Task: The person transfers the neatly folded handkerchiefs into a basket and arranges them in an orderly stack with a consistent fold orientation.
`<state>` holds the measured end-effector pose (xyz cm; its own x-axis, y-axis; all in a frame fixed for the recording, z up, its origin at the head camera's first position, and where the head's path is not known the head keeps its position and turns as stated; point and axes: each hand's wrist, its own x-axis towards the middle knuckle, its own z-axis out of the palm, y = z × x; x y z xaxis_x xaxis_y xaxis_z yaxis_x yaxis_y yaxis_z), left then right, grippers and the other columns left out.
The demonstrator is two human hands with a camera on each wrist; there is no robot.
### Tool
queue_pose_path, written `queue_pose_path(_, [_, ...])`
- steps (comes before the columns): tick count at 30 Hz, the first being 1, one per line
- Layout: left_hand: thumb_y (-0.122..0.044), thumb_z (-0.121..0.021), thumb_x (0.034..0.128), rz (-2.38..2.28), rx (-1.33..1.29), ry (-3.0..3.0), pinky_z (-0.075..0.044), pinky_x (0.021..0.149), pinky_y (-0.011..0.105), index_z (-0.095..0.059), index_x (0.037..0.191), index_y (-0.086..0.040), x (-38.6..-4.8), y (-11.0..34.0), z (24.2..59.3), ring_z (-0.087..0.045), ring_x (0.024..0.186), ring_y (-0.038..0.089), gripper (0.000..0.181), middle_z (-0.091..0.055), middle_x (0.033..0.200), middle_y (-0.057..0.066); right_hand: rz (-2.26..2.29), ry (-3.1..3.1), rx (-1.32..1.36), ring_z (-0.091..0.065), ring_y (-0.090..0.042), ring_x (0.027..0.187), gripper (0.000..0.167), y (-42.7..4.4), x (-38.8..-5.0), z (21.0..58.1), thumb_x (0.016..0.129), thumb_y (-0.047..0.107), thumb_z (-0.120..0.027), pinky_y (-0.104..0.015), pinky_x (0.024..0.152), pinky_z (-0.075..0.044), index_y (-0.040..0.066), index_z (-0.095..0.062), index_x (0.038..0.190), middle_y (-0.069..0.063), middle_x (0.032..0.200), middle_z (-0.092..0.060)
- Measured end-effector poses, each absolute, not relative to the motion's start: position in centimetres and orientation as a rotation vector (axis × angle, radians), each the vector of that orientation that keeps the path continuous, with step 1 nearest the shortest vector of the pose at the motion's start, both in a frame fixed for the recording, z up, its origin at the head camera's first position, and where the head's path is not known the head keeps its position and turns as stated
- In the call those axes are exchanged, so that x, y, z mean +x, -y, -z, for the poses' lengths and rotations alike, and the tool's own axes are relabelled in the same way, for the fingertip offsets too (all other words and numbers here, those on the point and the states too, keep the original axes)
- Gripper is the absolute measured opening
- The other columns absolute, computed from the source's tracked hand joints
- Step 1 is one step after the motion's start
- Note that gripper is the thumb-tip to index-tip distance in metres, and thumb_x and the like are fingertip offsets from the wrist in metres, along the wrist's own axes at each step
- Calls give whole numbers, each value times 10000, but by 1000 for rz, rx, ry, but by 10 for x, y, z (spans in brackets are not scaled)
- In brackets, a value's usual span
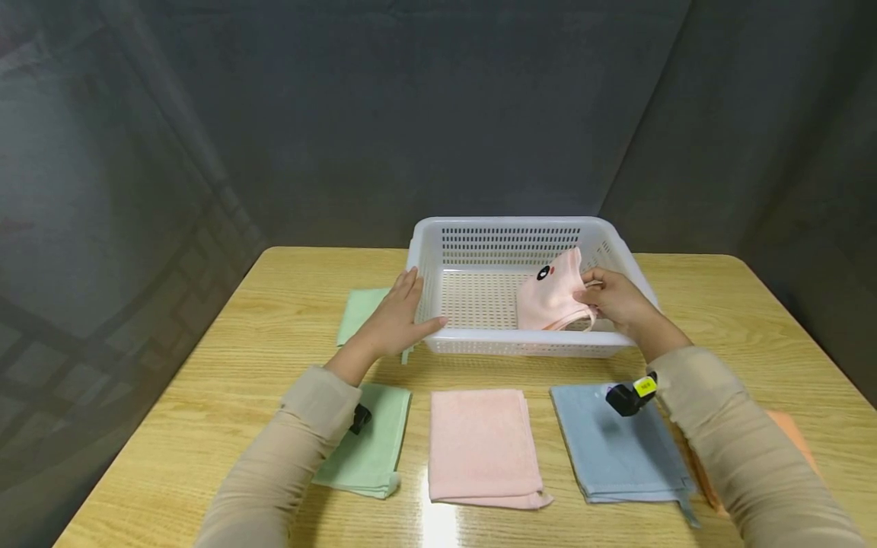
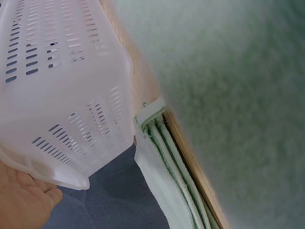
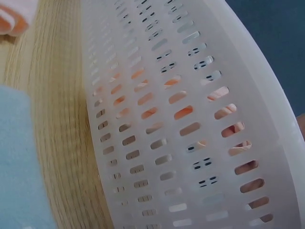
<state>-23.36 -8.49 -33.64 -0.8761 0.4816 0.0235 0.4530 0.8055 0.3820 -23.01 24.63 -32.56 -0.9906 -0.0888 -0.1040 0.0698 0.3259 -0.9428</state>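
Observation:
A white slotted plastic basket (image 1: pixel 534 340) stands at the back of the wooden table. Inside its right half, my right hand (image 1: pixel 620 303) pinches a folded pink towel (image 1: pixel 551 293) with a printed eye on it, and the towel stands tilted. My left hand (image 1: pixel 397 320) rests on the basket's left rim with its fingers stretched out. In the left wrist view, the left hand (image 2: pixel 24 198) touches the rim of the basket (image 2: pixel 62 105). The right wrist view shows the basket wall (image 3: pixel 190 129), and pink cloth and part of the hand are visible through the slots.
Along the front lie a green towel (image 1: pixel 377 438), a pink towel (image 1: pixel 483 445) and a blue towel (image 1: pixel 613 449). Another green towel (image 1: pixel 359 308) lies left of the basket. An orange cloth (image 1: pixel 788 434) is partly hidden under the right forearm. A dark curtain (image 1: pixel 411 122) hangs behind the table.

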Motion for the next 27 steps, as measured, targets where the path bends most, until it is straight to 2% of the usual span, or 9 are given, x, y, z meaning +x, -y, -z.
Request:
queue_pose_path(6, [-583,-370,825,-602,752,-2909,-41,1020,370,-75,1369,9,-234,85,336,136,1274,179,857,64,1427,105,1722,-2438,-19,-544,-61,621,219,-247,-232,326,858,-18,-454,-237,568,-470,-102,-382,1047,43,727,-549])
queue_pose_path(13, [-577,-373,828,-606,748,-2907,-38,1020,371,-66,1370,4,-234,86,336,148,1270,165,852,73,1428,96,1754,-2374,-59,-545,-55,582,187,-247,-234,326,851,-37,-463,-221,523,-457,-109,-376,1000,46,686,-557])
queue_pose_path(17, [-571,-374,831,-605,756,-2912,-43,1019,377,-72,1369,9,-235,87,336,123,1280,199,847,66,1429,104,1723,-2383,-44,-541,-56,571,187,-247,-234,324,852,-34,-464,-220,514,-453,-110,-371,994,35,682,-552])
queue_pose_path(27, [-581,-367,827,-622,758,-2901,-36,1019,373,-63,1371,5,-234,85,336,153,1268,162,855,72,1429,104,1454,-2501,76,-508,-114,616,250,-247,-230,320,844,23,-500,-261,558,-460,-89,-383,1034,-66,782,-501])
